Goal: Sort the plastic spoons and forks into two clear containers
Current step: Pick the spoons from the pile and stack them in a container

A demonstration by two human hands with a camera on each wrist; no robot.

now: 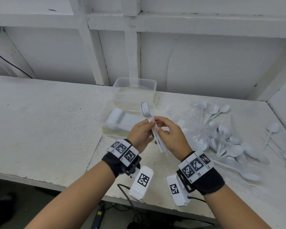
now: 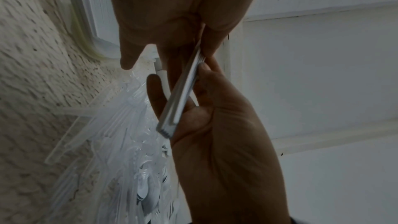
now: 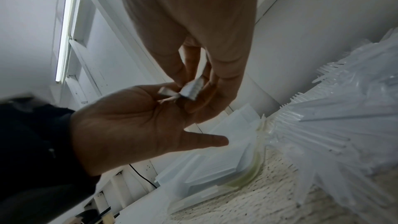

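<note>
A stack of white plastic forks (image 1: 147, 111) stands tines-up over the table, its handles running down between both hands. My left hand (image 1: 149, 128) grips the handles from the left, thumb on top. My right hand (image 1: 157, 123) pinches the same stack from the right. In the left wrist view the fork handles (image 2: 183, 94) lie across the right hand's fingers (image 2: 204, 71). The right wrist view shows the handle ends (image 3: 192, 89) between both hands. Two clear containers sit just behind: the far container (image 1: 134, 86) and the near container (image 1: 106, 124), which holds a row of stacked white cutlery.
A loose pile of white spoons and forks (image 1: 221, 134) with clear wrapping covers the table's right side. A white wall with beams rises behind the containers. The table's front edge (image 1: 40, 180) runs just under my wrists, with cables below it.
</note>
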